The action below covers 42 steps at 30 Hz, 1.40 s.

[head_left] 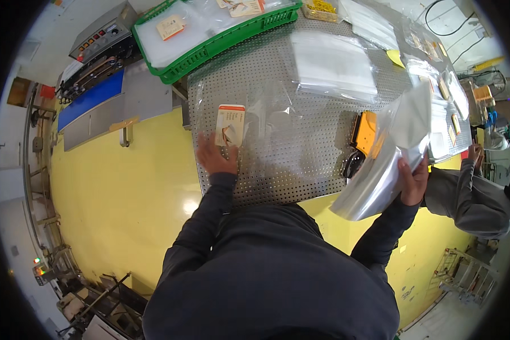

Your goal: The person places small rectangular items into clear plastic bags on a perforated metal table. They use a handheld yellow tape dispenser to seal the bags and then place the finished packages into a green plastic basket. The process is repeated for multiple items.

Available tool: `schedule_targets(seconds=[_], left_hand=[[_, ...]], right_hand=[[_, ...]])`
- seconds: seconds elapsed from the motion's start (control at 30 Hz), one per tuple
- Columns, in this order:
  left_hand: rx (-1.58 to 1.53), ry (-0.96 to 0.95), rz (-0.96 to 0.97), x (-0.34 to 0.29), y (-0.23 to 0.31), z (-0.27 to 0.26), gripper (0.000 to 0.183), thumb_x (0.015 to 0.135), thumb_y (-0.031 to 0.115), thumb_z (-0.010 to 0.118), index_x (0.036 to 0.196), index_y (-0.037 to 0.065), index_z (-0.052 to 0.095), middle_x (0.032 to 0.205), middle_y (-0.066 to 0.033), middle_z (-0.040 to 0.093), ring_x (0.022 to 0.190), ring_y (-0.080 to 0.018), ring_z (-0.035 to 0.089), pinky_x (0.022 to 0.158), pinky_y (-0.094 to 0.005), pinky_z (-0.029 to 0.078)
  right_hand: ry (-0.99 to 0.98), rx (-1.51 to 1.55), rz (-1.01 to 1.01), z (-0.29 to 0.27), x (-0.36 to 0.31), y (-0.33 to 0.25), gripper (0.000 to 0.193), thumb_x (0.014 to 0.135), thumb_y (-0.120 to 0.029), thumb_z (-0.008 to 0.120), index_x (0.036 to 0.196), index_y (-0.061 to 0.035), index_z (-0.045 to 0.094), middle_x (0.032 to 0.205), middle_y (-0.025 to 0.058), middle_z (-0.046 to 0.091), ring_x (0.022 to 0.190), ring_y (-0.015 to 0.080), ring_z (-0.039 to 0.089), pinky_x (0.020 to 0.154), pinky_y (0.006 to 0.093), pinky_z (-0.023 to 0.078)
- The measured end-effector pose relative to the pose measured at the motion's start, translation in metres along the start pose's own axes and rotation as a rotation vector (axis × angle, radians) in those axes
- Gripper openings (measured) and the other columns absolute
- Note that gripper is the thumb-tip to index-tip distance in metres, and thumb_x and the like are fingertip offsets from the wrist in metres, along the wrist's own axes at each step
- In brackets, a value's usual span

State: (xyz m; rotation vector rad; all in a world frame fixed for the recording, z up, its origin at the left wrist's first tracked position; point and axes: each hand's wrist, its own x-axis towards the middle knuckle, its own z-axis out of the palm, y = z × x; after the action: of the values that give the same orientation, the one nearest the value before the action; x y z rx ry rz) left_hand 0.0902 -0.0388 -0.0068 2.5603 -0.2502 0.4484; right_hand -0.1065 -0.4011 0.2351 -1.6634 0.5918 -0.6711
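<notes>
My left hand (pixel 216 160) lies low over the left part of a perforated metal table (pixel 289 175), fingers apart. Its fingertips meet the lower edge of a cream card label with a red top band (pixel 230 120). A clear plastic bag (pixel 275 116) spreads flat around and beside that card; I cannot tell whether the card is inside it or on top. At the table's right front edge, my right hand (pixel 415 180) grips a thick sheaf of clear plastic bags (pixel 374 173), held up and slanting, bent at its lower end.
An orange and black tool (pixel 367 133) sits beside the sheaf. More clear bags (pixel 334 65) lie farther back. A green crate (pixel 178 71) holds bagged cards at the back left, near a machine with a blue belt (pixel 93 99). Another person (pixel 470 192) works at the right.
</notes>
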Motion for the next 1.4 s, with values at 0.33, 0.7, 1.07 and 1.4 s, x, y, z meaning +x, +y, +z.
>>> schedule_targets(seconds=[0.33,0.7,1.07,1.4], left_hand=[[-0.054,-0.086,-0.298,0.022,-0.042,-0.026,0.099,0.06,0.026,0.089,0.144,0.013,0.038,0.129,-0.0164,0.051,0.119,-0.0341,0.047,0.098,-0.0435,0.042],[-0.729,-0.165,-0.697,0.032,-0.064,-0.066,0.027,0.077,0.005,0.077,0.1,0.0,0.064,0.071,0.0002,0.06,0.061,-0.0065,0.053,0.059,-0.0244,0.046],[-0.944,-0.248,-0.361,0.06,0.039,-0.089,0.011,0.084,0.008,0.071,0.089,0.002,0.064,0.071,0.0004,0.062,0.062,-0.0043,0.053,0.058,-0.0224,0.043],[-0.923,-0.2,-0.406,0.054,0.018,-0.088,0.011,0.086,0.01,0.07,0.092,0.003,0.064,0.07,-0.0003,0.062,0.06,-0.0057,0.055,0.058,-0.0207,0.042]], right_hand=[[-0.191,0.51,0.098,0.091,0.017,0.034,0.072,0.084,-0.004,0.059,0.148,-0.0015,0.028,0.123,0.0105,0.053,0.099,0.015,0.059,0.083,0.0264,0.051],[-0.462,0.02,0.335,0.171,0.007,0.25,0.053,0.083,-0.008,0.069,0.129,0.0073,0.049,0.12,0.0158,0.06,0.108,0.0224,0.059,0.093,0.0333,0.046],[-0.408,-0.041,0.377,0.142,0.012,0.237,0.068,0.082,-0.015,0.073,0.136,0.012,0.041,0.129,0.0208,0.055,0.12,0.0254,0.053,0.103,0.0357,0.039],[-0.473,0.045,0.106,0.126,0.041,0.072,0.06,0.083,-0.006,0.071,0.134,0.0077,0.044,0.12,0.0119,0.061,0.107,0.0177,0.059,0.092,0.0288,0.046]])
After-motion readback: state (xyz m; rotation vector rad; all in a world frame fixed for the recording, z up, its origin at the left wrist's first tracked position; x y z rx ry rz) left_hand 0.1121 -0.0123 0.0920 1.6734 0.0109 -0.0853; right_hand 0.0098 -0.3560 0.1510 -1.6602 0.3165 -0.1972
